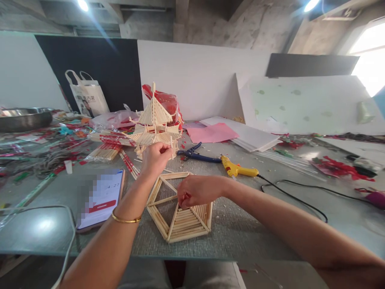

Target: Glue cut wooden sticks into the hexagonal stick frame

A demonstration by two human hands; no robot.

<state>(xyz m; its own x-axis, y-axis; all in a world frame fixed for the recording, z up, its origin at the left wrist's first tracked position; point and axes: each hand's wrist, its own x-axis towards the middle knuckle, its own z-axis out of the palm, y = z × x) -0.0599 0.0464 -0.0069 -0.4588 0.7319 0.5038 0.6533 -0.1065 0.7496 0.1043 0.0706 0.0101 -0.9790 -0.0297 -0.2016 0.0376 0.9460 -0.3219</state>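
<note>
A six-sided frame of thin wooden sticks (188, 237) lies flat on the table before me. Its front and right sections are filled with rows of sticks, while others are open. My right hand (198, 190) is closed over the frame's middle, fingertips pressed together at the narrow end of the filled front section; whatever they pinch is hidden. Beyond the frame, my left hand (156, 158) is raised and closed, with a short wooden stick (171, 141) at its pinched fingertips. Just behind it stands a tiered pagoda model of sticks (155, 112), partly covered by that hand.
A yellow glue gun (237, 167) with a black cord and blue-handled pliers (200, 155) lie beyond my right hand. A phone (102, 198) rests left of my left forearm. Bundled sticks (105, 152), pink paper (215, 132) and white boards (258, 140) lie farther back.
</note>
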